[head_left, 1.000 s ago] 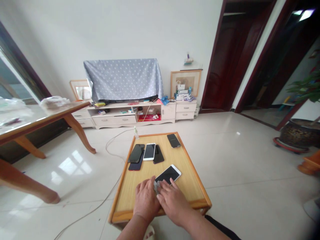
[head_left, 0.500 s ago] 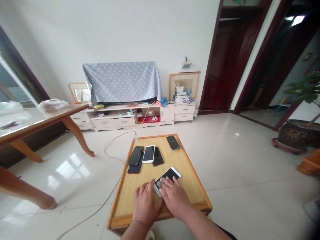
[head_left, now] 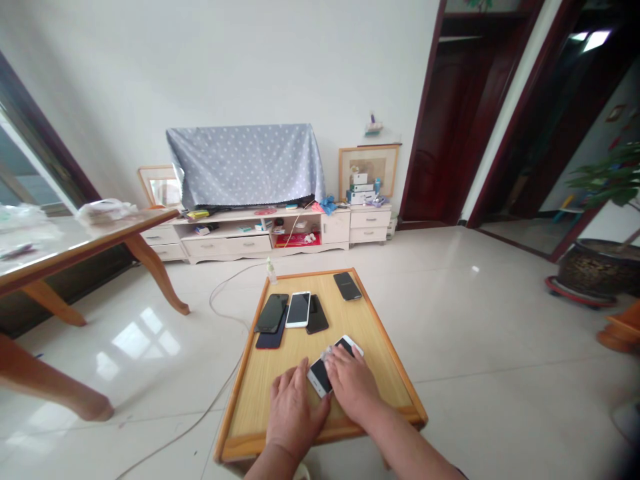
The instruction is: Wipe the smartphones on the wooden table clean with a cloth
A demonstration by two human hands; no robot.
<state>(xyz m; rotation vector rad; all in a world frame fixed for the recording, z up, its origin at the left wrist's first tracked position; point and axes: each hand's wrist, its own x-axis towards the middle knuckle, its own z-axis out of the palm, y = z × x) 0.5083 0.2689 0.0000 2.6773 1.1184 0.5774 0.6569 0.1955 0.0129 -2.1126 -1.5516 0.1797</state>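
A white smartphone (head_left: 319, 381) with a dark screen lies slanted on the near part of a small wooden table. My left hand (head_left: 293, 403) grips its lower left end, with the index finger at one edge and the thumb by the bottom. Pressed flat to the screen, my right hand (head_left: 353, 380) has a crumpled greyish-white wipe (head_left: 327, 353) under its fingers; most of the wipe is hidden. Farther back lie a second white phone (head_left: 299, 309), a black phone (head_left: 317, 315), and a dark phone (head_left: 273, 313) overlapping a blue one (head_left: 271, 338).
Another black phone (head_left: 347, 286) lies at the far right of the wooden table (head_left: 370, 373). A clear bottle with a green top (head_left: 271, 270) stands at its far left corner. A larger table (head_left: 145, 223) is on the left, and a cable (head_left: 210, 405) runs over the floor.
My right hand has slid with the wipe up and to the right along the screen, baring more of the phone's lower part. The left hand stays at the phone's end.
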